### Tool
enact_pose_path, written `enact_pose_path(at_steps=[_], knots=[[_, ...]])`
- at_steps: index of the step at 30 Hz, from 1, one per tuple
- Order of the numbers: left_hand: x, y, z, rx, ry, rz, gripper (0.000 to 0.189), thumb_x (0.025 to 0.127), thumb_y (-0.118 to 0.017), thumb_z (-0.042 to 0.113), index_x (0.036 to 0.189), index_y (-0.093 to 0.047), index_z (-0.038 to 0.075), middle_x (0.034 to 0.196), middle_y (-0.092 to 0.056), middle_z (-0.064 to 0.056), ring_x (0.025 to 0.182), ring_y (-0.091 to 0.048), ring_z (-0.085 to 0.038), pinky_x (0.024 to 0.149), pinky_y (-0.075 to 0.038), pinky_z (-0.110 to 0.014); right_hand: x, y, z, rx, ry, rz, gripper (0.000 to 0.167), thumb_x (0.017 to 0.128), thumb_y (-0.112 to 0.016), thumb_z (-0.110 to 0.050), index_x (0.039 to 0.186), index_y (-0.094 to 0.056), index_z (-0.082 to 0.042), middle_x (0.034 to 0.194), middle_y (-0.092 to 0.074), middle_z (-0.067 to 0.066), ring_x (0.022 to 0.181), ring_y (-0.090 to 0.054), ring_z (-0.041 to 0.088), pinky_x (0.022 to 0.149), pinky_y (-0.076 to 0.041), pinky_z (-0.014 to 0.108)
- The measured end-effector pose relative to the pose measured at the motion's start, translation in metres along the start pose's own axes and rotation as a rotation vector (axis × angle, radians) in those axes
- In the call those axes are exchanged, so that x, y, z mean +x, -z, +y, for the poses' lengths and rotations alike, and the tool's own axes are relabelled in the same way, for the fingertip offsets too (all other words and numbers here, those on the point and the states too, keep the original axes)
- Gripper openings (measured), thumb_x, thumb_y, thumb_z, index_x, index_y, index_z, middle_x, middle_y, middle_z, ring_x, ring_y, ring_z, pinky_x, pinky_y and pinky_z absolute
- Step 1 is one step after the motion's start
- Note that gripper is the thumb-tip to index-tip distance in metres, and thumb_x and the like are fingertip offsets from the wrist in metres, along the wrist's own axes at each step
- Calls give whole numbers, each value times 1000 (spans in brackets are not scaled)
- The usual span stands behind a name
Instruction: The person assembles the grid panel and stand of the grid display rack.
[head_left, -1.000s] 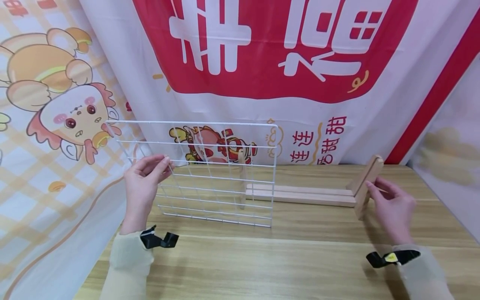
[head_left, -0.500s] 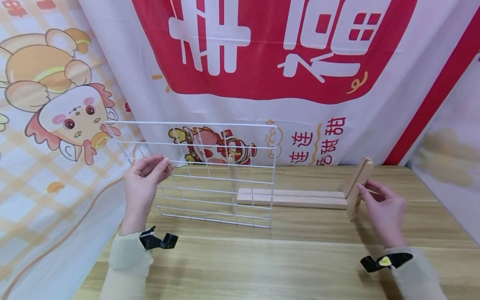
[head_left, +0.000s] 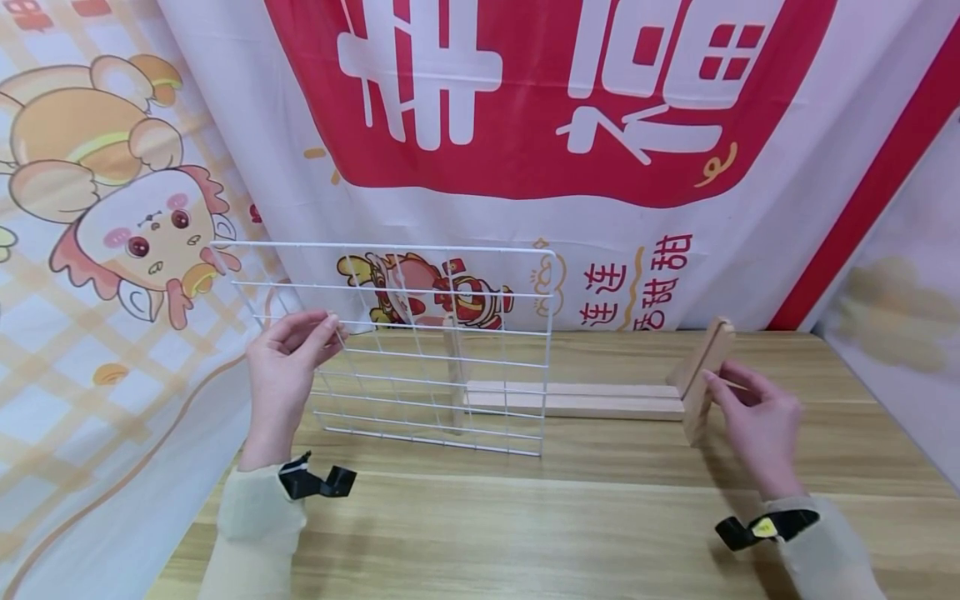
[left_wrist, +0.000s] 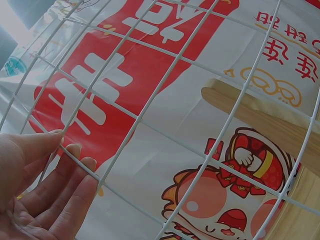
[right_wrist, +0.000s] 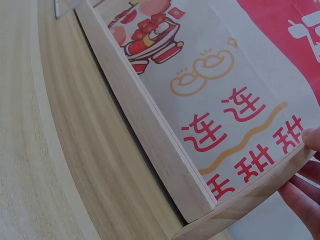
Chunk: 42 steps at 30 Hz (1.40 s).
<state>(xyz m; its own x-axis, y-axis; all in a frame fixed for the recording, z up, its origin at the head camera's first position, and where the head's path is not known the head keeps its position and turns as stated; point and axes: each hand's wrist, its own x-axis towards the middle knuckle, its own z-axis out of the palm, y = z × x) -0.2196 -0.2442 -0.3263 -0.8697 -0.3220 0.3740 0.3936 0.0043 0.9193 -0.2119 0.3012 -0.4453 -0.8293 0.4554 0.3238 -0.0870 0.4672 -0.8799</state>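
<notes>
A white wire grid panel [head_left: 442,327] stands roughly upright at the left of the head view. My left hand [head_left: 288,358] pinches a wire near its left side; in the left wrist view the thumb and fingers of the left hand [left_wrist: 55,185] meet at that wire. Behind the grid and to its right is a wooden frame, a long crossbar [head_left: 600,403] joining two uprights. My right hand [head_left: 757,421] grips the right upright [head_left: 705,383] between thumb and fingers. Through the wires shows the left upright [head_left: 453,375]. Some right fingers are hidden behind the wood.
The wood-grain table [head_left: 525,525] reaches toward me in front of both things. A printed red and white cloth [head_left: 495,167] hangs close behind the frame. A patterned cloth [head_left: 112,275] slopes down at the left, and another pale cloth [head_left: 892,308] hangs at the right.
My right hand has moved the wooden frame left and slightly toward me, so more of it lies behind the grid. The left hand and grid have stayed almost still.
</notes>
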Motion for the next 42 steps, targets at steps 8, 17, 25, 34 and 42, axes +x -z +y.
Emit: enact_pose_path(at_steps=[8,17,25,34,42], knots=[[0,0,0,-9,-1,-3,22,91,-77,9,107,-71,-6,95,-75,-9,81,-74,-19,75,-61,-30,11,9,6,80,-105,-126,56,87,-82,-38,133,-69,-8,108,-71,-14,93,-65,-3,72,-53,10],[0,0,1,-12,9,-25,24,91,-77,10,108,-71,-6,95,-75,-10,86,-74,-23,78,-61,-30,36,24,-6,43,-76,-262,68,89,-80,-40,145,-57,-9,115,-66,-16,101,-60,-3,77,-50,7],[0,-1,1,-26,9,-30,24,91,-77,9,108,-70,-6,95,-75,-10,84,-74,-20,77,-61,-30,56,34,-5,-110,-40,-429,80,87,-77,-53,148,-53,-6,130,-65,7,101,-59,1,76,-51,12],[1,0,1,-14,11,-21,23,92,-77,10,108,-71,-6,93,-76,-9,83,-73,-19,77,-61,-30,56,31,-6,-117,-12,-424,74,86,-80,-49,143,-59,-6,118,-69,-4,97,-60,2,74,-51,12],[0,1,1,-13,8,-17,24,92,-78,11,107,-71,-5,93,-76,-10,84,-73,-19,78,-61,-29,45,21,-16,-103,44,-427,70,86,-81,-46,140,-62,-6,118,-70,5,94,-63,3,73,-54,14]])
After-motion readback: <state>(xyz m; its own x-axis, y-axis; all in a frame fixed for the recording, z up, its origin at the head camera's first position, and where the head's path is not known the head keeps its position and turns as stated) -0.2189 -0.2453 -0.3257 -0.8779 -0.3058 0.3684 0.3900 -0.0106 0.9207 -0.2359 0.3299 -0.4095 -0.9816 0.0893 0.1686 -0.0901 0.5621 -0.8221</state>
